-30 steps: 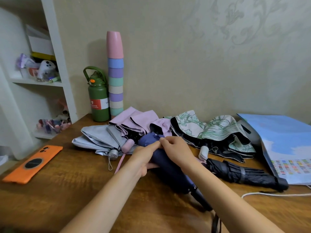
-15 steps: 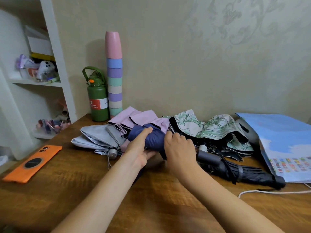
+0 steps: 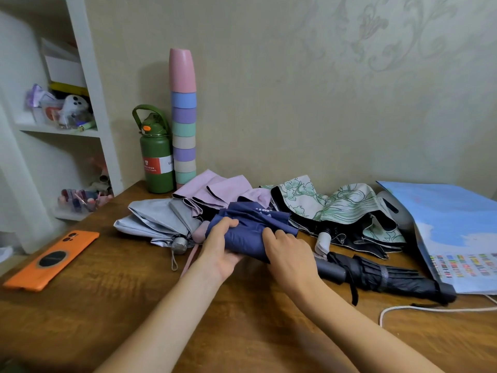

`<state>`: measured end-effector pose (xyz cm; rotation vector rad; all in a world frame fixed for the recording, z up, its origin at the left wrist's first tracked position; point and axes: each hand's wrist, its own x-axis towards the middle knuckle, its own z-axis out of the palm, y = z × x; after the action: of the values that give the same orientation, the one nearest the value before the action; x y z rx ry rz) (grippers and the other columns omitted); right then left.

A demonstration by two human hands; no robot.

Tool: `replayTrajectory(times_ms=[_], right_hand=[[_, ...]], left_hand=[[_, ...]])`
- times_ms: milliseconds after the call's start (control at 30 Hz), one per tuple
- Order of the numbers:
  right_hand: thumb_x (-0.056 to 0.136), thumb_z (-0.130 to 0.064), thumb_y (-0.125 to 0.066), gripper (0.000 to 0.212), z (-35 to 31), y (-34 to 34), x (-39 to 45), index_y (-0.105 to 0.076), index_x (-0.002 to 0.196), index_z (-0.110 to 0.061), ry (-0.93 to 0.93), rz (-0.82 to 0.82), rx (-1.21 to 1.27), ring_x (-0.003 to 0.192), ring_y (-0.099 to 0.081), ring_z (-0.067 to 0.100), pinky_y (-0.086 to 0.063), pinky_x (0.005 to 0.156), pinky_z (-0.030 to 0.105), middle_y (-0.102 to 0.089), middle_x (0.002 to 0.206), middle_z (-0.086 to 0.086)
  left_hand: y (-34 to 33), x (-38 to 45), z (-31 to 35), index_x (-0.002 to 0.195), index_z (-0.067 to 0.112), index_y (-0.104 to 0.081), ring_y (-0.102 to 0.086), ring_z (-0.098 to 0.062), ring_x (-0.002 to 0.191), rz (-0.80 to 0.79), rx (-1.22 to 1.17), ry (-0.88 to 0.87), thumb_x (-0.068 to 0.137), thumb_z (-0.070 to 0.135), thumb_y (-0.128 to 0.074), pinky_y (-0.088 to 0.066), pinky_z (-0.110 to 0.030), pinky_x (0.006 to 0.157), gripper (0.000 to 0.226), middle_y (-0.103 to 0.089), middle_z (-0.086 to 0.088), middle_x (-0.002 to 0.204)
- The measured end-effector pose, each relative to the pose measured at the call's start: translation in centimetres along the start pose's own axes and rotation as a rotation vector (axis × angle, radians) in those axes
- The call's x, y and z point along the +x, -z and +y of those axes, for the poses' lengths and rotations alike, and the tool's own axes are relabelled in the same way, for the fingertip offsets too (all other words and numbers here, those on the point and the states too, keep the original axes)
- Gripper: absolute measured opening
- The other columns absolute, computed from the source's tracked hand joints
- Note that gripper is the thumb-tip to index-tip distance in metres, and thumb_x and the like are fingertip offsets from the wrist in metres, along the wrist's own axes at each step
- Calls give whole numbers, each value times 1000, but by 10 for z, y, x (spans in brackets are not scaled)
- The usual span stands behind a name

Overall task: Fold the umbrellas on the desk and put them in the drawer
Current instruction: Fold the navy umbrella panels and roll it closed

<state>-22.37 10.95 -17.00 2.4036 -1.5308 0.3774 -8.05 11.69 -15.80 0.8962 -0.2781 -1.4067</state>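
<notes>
Both hands, left [image 3: 219, 247] & right [image 3: 289, 254], fingers curled round navy umbrella [image 3: 248, 230] mid-fold just above surface [image 3: 107, 300]; black one [image 3: 387, 277] rolled, 3 others unfolded, drawer not visible.

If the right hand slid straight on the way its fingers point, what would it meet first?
The right hand already grips the navy umbrella, fingers pointing up-left toward the wall. Past that fabric, the pink umbrella probably comes next, though depth is unclear.

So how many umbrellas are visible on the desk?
5: grey at left, pink behind, navy held in both hands, floral at right, black rolled up in front. None visibly hidden.
</notes>
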Motion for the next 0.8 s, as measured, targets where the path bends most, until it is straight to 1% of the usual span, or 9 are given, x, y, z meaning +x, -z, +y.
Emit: replayTrajectory(times_ms=[100, 200, 333, 400, 467, 567, 633, 733, 800], right_hand=[[88, -14, -67, 38, 12, -8, -2, -50, 122, -16, 98, 3, -24, 96, -64, 33, -38, 69, 39, -63, 106, 8], [50, -15, -92, 54, 20, -18, -7, -59, 92, -18, 177, -72, -82, 58, -62, 27, -39, 46, 35, -60, 71, 2], [49, -14, -90, 52, 17, -28, -10, -58, 90, -19, 252, -106, -57, 54, -61, 25, -36, 44, 32, -60, 68, 1], [72, -15, -80, 38, 12, -25, -11, -59, 104, -17, 291, -114, -48, 72, -67, 29, -38, 56, 36, -65, 85, 6], [93, -15, -62, 29, 12, -25, -9, -54, 120, -16, 332, -96, -67, 94, -66, 33, -38, 69, 39, -65, 107, 9], [97, -16, -56, 35, 14, -23, -8, -48, 130, -18, 349, -136, -77, 106, -63, 34, -43, 78, 42, -62, 119, 10], [93, -15, -61, 39, 16, -22, -6, -47, 129, -18, 341, -180, -72, 106, -63, 35, -41, 75, 41, -62, 119, 10], [87, -14, -66, 41, 18, -20, 0, -50, 125, -18, 326, -261, -67, 105, -63, 33, -40, 72, 39, -63, 117, 8], [84, -18, -70, 45, 21, -20, 5, -52, 125, -18, 311, -335, -30, 105, -63, 33, -46, 76, 40, -64, 117, 8]], left_hand=[[26, 20, 9, 96, 13, -58, -68, -40, 96, -9, 118, 55, 88, 0, -64, -58, -59, 84, 17, -70, -23, 106], [54, 39, 16, 115, 22, -60, -69, -29, 80, -97, 415, 162, 85, -1, -68, -60, -39, 62, 39, -72, -18, 99], [65, 48, 13, 113, 7, -72, -73, -26, 96, -121, 785, 110, 79, 16, -86, -57, -36, 86, 38, -78, -11, 104], [64, 56, 10, 105, 11, -72, -72, -24, 103, -77, 877, -58, 73, 28, -92, -58, -35, 89, 42, -74, -6, 116], [60, 62, 11, 84, 15, -62, -67, -21, 89, -5, 903, -232, 80, 36, -86, -52, -30, 72, 33, -68, -5, 103], [53, 66, 20, 68, 14, -61, -54, -24, 64, 184, 871, -349, 94, 45, -68, -42, -32, 63, 41, -58, -3, 62], [49, 62, 29, 74, 15, -67, -60, -24, 63, 233, 932, -446, 103, 38, -57, -51, -35, 69, 38, -62, -1, 64], [42, 39, 29, 82, 21, -61, -63, -20, 78, 224, 1241, -895, 102, 25, -52, -52, -37, 71, 22, -65, 3, 80], [34, 13, 22, 84, 22, -57, -54, -12, 76, 39, 1392, -1247, 97, 20, -56, -45, -29, 67, 13, -55, 9, 83]])
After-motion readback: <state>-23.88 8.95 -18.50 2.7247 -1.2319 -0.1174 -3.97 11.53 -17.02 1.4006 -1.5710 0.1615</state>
